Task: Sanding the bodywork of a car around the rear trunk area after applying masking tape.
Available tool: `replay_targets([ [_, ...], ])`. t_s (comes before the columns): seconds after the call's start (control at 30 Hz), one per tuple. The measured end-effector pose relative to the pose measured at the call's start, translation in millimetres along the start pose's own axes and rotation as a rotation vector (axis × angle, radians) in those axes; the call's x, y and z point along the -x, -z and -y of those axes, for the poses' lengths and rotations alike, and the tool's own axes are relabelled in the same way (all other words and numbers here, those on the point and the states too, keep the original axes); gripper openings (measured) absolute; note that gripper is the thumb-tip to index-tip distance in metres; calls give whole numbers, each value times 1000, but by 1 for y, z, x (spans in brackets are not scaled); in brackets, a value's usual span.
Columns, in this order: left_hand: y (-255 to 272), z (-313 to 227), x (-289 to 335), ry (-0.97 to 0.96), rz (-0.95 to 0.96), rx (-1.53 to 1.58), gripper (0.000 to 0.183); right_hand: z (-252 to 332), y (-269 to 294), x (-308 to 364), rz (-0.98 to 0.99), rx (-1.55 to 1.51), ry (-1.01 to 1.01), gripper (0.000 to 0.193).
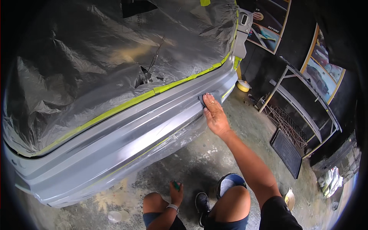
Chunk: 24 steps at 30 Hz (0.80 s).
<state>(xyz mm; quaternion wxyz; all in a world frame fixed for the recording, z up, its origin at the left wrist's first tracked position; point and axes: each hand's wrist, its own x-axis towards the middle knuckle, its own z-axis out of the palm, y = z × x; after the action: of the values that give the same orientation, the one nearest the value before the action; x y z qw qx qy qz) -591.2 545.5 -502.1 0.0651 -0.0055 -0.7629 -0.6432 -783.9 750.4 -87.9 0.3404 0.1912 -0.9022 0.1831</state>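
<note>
My right hand (217,117) lies on the right end of a grey car bumper (96,157), fingers stretched forward. Under those fingers is a dark grey sheet that looks like sandpaper (217,96), pressed against the surface. My left hand (176,196) is low down by my left knee, closed around a small green object (176,185) whose kind I cannot make out. Clear masking film (88,50) covers the car above the bumper, edged with yellow-green tape (153,92). More film hangs below the bumper. The bumper shows patches of lighter and darker grey.
A bucket (219,188) stands beside my right knee. On the right are a metal stand (276,89) bearing a long curved panel, a black tray (286,153) and a white cloth bundle (330,181). A yellow pot (243,86) sits near the bumper's far end.
</note>
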Motion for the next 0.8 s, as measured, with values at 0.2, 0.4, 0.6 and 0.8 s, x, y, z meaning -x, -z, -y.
replay_targets([
  [0.2, 1, 22, 6, 99, -48, 113, 47, 205, -23, 36, 70, -265, 438, 61],
  [0.4, 21, 46, 7, 132, -37, -121, 56, 173, -12, 10, -12, -143, 440, 51],
  [0.6, 21, 34, 13, 66, 34, -209, 68, 73, 7, -20, -58, 151, 190, 44],
  [0.8, 38, 38, 23, 35, 181, -353, 78, 201, -20, -1, -1, -72, 317, 47],
])
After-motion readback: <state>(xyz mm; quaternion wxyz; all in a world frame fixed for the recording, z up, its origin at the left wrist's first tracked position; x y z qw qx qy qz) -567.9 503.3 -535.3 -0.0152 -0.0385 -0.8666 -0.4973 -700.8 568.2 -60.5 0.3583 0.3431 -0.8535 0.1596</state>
